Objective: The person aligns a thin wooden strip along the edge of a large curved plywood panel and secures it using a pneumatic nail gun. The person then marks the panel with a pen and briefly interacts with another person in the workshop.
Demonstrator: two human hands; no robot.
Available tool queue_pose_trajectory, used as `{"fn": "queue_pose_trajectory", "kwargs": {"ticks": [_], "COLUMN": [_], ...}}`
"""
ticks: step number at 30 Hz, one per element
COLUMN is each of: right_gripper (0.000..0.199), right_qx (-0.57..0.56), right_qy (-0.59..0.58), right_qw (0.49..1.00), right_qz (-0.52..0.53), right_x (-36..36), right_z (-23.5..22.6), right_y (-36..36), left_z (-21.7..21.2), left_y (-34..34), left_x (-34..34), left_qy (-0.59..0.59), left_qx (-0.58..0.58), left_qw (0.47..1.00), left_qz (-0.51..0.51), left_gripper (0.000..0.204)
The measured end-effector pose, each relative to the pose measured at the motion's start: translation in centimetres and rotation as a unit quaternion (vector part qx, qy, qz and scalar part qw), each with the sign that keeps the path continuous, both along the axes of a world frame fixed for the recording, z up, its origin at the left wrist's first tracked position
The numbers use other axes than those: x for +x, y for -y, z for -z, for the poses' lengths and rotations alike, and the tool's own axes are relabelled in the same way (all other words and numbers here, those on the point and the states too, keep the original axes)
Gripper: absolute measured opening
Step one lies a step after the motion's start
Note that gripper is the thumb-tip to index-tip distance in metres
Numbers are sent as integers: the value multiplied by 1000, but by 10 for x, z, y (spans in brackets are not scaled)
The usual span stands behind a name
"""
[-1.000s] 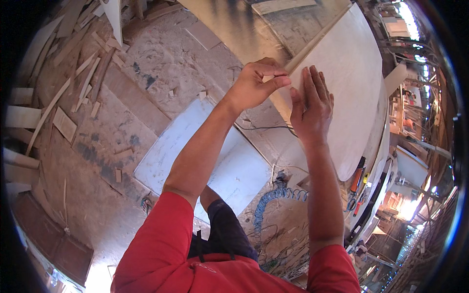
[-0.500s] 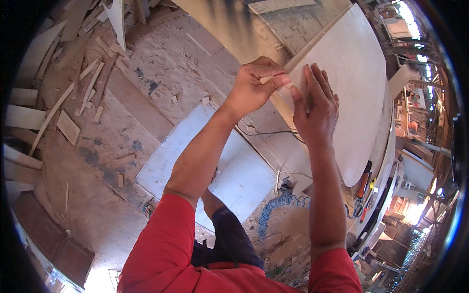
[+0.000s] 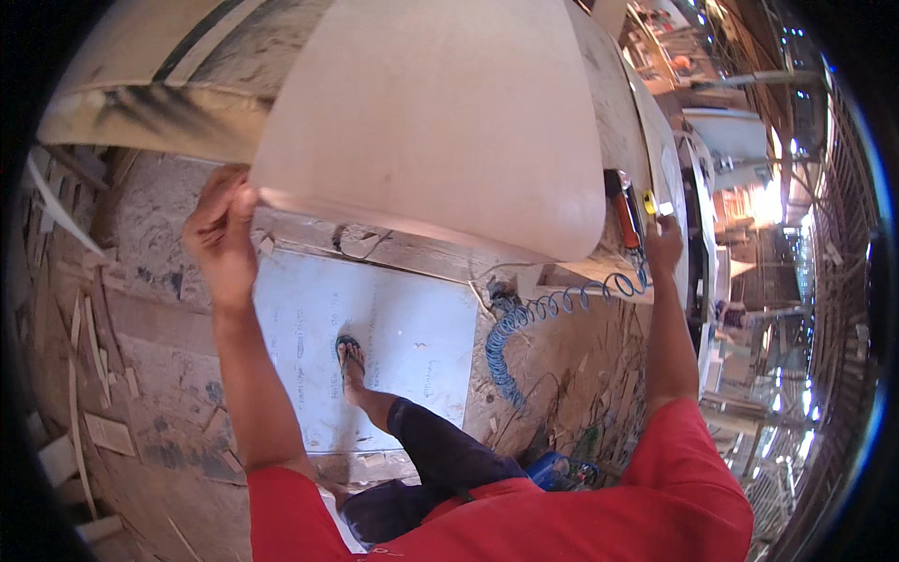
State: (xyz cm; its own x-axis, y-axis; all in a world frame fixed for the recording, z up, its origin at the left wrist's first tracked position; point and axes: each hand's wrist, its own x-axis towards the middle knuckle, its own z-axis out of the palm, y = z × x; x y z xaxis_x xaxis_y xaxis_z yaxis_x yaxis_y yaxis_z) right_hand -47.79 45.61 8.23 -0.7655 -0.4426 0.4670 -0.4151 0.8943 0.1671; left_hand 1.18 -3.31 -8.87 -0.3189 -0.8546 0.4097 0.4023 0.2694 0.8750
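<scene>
A large pale wooden panel [image 3: 431,122] with rounded corners lies in front of me, its near edge running to the right. My left hand [image 3: 223,225] is at the panel's left near corner, thumb and fingers pinched together. Whatever it pinches is too small to make out. My right hand [image 3: 665,247] reaches far right, fingers closed just below a small yellow tape measure [image 3: 650,201]. What this hand grips is hidden. An orange and black hand tool [image 3: 625,217] lies between the panel and my right hand.
A blue coiled hose [image 3: 501,361] hangs below the bench near the orange tool. My sandalled foot [image 3: 349,351] stands on a white board [image 3: 435,323] on the dusty floor. Wood offcuts [image 3: 108,433] lie at left. A thin black cable [image 3: 365,248] runs under the panel edge.
My hands have parted from close together over the panel's edge: the left moved to the panel's left corner, the right out to the tools. My view has turned rightward.
</scene>
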Motion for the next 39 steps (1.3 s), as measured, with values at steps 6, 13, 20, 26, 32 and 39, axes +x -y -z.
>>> {"fn": "queue_pose_trajectory", "kwargs": {"ticks": [6, 13, 20, 26, 32, 39], "right_gripper": [48, 45, 32, 26, 25, 34], "right_qx": [23, -32, -85, 12, 73, 114], "right_qy": [172, 207, 253, 415, 471, 512], "right_qw": [981, 975, 963, 908, 875, 840], "right_qz": [-88, 75, 36, -62, -87, -137], "right_x": [-60, -93, 29, 222, 364, 383], "right_z": [54, 42, -103, -162, -144, -131], "right_y": [-2, -20, 109, 273, 370, 403], "left_z": [-3, -9, -13, -12, -13, -13], "left_y": [-1, 2, -2, 0, 3, 6], "left_x": [16, 8, 13, 10, 10, 9], "left_qy": [9, -67, -42, -53, -51, -51], "left_qx": [-8, -20, 2, -1, 2, -18], "left_qw": [1000, 997, 999, 998, 998, 998], "left_qz": [2, 39, 23, 37, 45, 40], "left_gripper": [18, 15, 16, 18, 17, 18]}}
